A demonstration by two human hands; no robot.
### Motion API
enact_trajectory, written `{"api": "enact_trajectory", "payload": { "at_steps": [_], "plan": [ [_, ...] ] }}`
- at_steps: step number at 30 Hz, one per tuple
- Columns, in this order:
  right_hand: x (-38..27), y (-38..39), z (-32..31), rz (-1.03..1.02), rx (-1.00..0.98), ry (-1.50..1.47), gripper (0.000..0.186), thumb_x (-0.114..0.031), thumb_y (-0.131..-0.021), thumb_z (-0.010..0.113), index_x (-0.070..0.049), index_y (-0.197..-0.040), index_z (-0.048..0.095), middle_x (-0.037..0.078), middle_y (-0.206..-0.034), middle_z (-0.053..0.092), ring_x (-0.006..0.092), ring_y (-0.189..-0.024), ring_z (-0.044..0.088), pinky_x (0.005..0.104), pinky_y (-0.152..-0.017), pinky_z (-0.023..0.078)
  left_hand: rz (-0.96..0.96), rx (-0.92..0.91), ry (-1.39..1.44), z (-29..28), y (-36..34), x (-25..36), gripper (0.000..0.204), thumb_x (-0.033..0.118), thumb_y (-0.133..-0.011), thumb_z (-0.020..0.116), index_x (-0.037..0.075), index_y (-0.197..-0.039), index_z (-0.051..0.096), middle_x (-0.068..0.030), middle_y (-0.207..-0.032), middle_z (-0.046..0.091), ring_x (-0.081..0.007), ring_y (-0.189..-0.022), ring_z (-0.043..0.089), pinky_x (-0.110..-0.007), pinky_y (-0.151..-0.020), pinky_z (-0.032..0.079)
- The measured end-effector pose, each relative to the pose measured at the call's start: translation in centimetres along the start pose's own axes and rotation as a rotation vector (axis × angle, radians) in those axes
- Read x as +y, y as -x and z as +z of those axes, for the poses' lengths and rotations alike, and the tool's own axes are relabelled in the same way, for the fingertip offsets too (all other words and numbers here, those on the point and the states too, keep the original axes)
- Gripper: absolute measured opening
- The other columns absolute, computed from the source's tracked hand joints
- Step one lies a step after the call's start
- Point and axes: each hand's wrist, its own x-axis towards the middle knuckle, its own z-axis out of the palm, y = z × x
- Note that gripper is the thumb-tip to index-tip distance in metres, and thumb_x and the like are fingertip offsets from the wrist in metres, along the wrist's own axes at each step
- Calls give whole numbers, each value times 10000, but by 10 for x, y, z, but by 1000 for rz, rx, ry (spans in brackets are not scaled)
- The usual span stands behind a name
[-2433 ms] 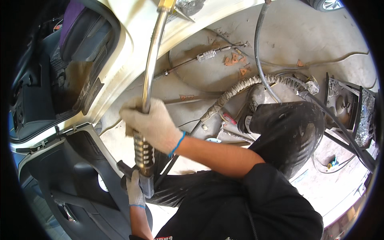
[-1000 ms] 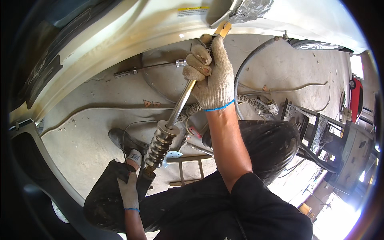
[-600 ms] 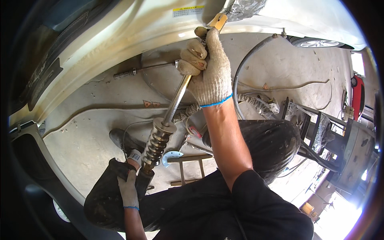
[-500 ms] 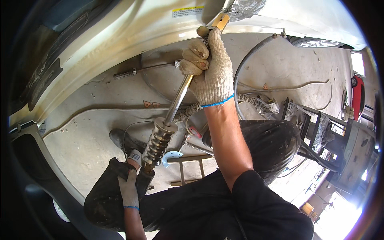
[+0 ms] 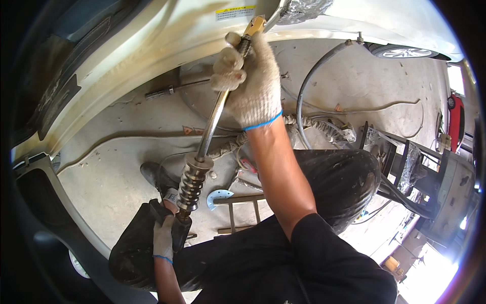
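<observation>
A slide hammer (image 5: 215, 119) slants from my lap up toward the pale car body (image 5: 147, 58). Its ribbed metal weight (image 5: 191, 185) sits low on the shiny shaft, just above a black handle (image 5: 180, 233). My left hand (image 5: 163, 239), in a knit glove, is closed on that handle; its fingers are partly hidden. My right hand (image 5: 255, 83), gloved likewise, curls round the upper shaft, thumb stretched along it. Past those fingers projects a brass-coloured tip (image 5: 255, 24), close to the car's edge; I cannot tell whether it touches.
A crumpled, plastic-like grey patch (image 5: 304, 11) covers part of the car body. Hoses (image 5: 311, 76), a wrapped cable (image 5: 324, 130), a second rod with a grip (image 5: 161, 93), a blue disc (image 5: 218, 199) and a metal frame (image 5: 243, 201) lie on the floor. A dark rack (image 5: 400, 152) stands at right.
My right hand and the tool's tip have shifted left and slightly up. The weight has moved a little left and down; my left hand stays on the handle.
</observation>
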Motion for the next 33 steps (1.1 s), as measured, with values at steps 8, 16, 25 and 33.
{"api": "enact_trajectory", "payload": {
  "at_steps": [8, 16, 25, 33],
  "plan": [
    [-15, -6, -3, -167, 188, 165, 243, -332, -998, 565, -93, -1010, 523, -31, -644, 397, 46, -488, 325, 202, -414, 246, 1, -15, -48, -5, -7, -7, 394, 207, -975, 553, 15, -1317, 529, -57, -1096, 653, -134, -904, 641, -282, -772, 525],
    [-9, -5, 16, -304, 395, 438, 177, -262, -962, 602, -126, -952, 489, -21, -653, 448, 59, -486, 344, 217, -430, 271, 12, 14, -45, 3, -6, -1, 392, 213, -968, 548, 13, -1306, 538, -56, -1035, 663, -139, -863, 649, -288, -744, 532],
    [-15, -4, 26, -293, 394, 427, 162, -255, -960, 585, -116, -964, 501, -21, -639, 435, 59, -480, 345, 220, -425, 273, 71, -14, -1, 12, -3, 7, 404, 224, -938, 573, 13, -1280, 531, -68, -1056, 645, -148, -882, 640, -292, -772, 526],
    [-23, -8, 28, -294, 343, 367, 162, -234, -948, 594, -113, -964, 487, -21, -629, 424, 57, -483, 331, 220, -426, 242, 115, 16, -29, 11, -6, 16, 409, 284, -934, 595, -24, -1201, 568, -69, -1008, 652, -147, -861, 638, -295, -766, 518]
  ]
}}
